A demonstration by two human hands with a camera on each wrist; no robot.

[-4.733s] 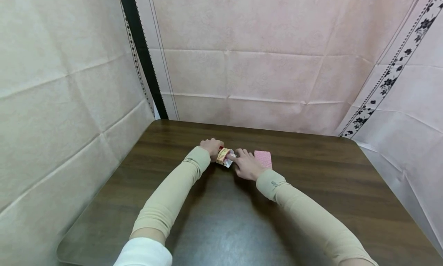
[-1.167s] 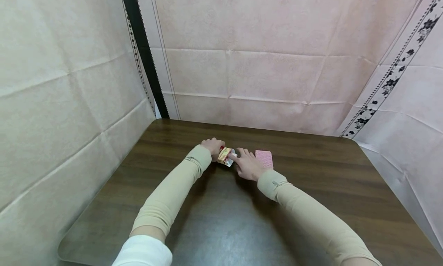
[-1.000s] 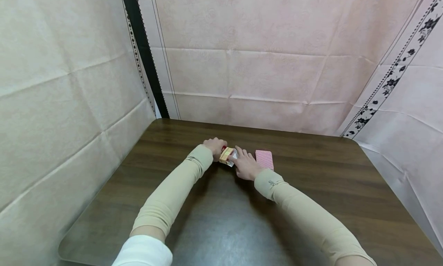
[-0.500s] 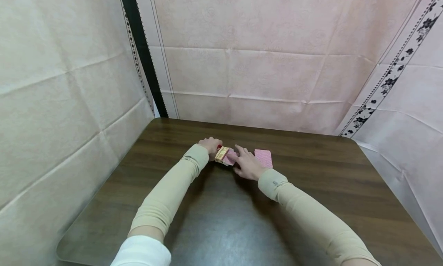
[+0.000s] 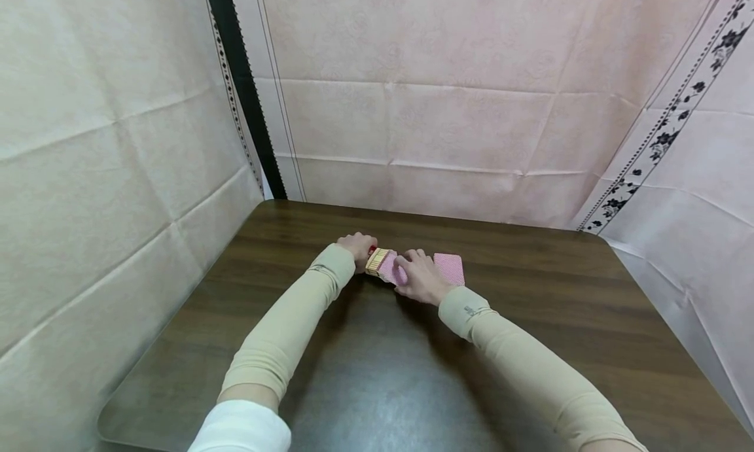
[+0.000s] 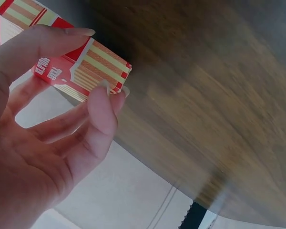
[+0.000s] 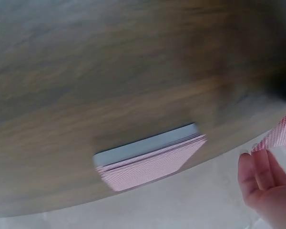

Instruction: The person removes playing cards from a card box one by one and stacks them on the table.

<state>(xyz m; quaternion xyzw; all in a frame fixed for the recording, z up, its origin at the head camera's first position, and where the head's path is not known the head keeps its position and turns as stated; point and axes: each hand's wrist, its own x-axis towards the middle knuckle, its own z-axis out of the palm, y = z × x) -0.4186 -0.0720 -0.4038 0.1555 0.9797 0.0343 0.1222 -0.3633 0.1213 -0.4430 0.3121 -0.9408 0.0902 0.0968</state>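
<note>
My left hand (image 5: 357, 246) grips a red and cream-striped playing-card box (image 5: 376, 262) close over the table. The left wrist view shows the thumb on one face of the box (image 6: 97, 64) and the fingertips at its striped end. Pink-patterned playing cards (image 5: 391, 269) stick out of the right end of the box. My right hand (image 5: 421, 278) pinches these cards, and its fingertips lie along their edge in the right wrist view. Just beyond the right hand, a stack of pink-backed cards (image 5: 450, 269) lies on the table, its layered edges (image 7: 148, 167) showing.
The dark wooden table (image 5: 377, 360) has rounded corners. Pale cloth sheets (image 5: 448, 125) hang behind it and on both sides. A black strip (image 5: 247, 92) runs down the back left corner.
Earlier the right fingertips were at the white open end of the box. Since then pink cards have come out to the right, and the right fingers have closed on them. The separate stack stays put.
</note>
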